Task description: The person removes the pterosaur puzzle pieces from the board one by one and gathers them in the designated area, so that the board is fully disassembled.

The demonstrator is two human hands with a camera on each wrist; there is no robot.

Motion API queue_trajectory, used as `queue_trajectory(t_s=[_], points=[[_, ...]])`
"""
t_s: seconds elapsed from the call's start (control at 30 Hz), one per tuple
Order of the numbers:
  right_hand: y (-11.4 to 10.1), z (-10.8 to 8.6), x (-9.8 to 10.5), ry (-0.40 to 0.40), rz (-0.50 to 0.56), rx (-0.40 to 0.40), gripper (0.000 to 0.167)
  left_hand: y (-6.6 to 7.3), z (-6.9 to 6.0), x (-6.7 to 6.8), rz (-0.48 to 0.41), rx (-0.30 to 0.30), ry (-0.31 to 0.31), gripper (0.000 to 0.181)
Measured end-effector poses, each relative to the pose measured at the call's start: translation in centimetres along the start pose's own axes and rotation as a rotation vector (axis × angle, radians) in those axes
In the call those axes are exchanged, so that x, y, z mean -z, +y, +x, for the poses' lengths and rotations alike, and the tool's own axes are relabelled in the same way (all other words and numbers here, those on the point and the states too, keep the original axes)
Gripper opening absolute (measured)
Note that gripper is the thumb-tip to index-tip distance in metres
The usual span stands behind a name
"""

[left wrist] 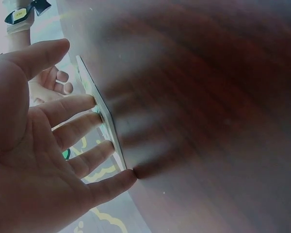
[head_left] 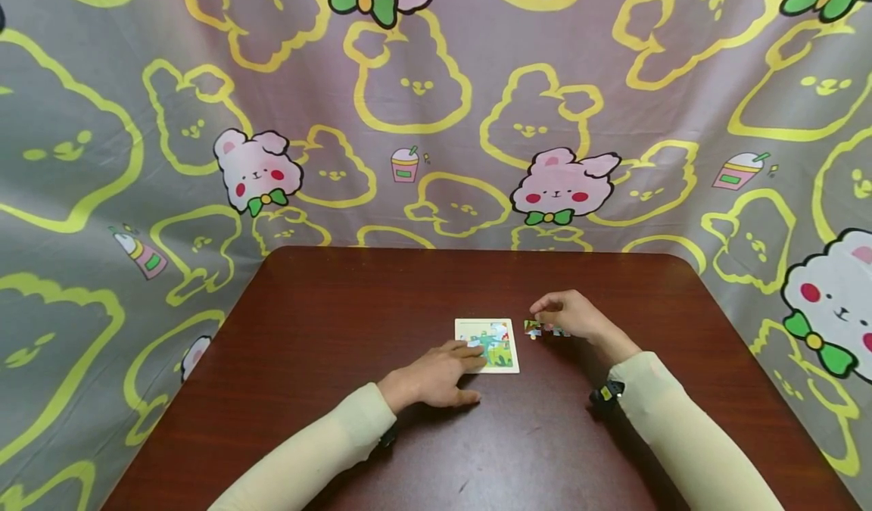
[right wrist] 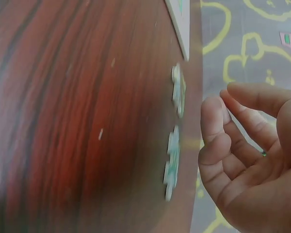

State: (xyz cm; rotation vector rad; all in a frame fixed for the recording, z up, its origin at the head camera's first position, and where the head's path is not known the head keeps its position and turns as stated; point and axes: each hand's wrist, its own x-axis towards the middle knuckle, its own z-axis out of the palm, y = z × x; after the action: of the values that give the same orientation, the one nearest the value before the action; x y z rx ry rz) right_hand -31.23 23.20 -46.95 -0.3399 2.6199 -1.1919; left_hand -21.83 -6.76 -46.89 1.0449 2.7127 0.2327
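2 loose jigsaw pieces (right wrist: 172,160), thin and with coloured print, lay on the reddish-brown, wood-grained bench (head_left: 347,329), just to the right of a square, cream-framed puzzle board (head_left: 470,329). On this board, a green and blue picture was partly filled. The left hand (head_left: 439,375) was spread wide, its fingertips resting on the board's near left part and its thumb off the board. The right hand (head_left: 571,316) hovered above the pieces, narrow, with bent fingers and the thumb near the index fingertip; I cannot tell if it held something small.
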Motion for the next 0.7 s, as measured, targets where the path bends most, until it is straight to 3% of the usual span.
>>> queue_trajectory(t_s=[0.23,0.7], points=[[-1.5,0.7,-1.4,-0.031,0.017,0.017,0.019,-0.2,0.1,-0.2,0.007,-0.001,0.005,0.063],[-2.5,1.6,-3.7,-0.101,0.080,0.041,0.017,-0.3,0.1,-0.3,0.014,-0.015,-0.010,0.064]])
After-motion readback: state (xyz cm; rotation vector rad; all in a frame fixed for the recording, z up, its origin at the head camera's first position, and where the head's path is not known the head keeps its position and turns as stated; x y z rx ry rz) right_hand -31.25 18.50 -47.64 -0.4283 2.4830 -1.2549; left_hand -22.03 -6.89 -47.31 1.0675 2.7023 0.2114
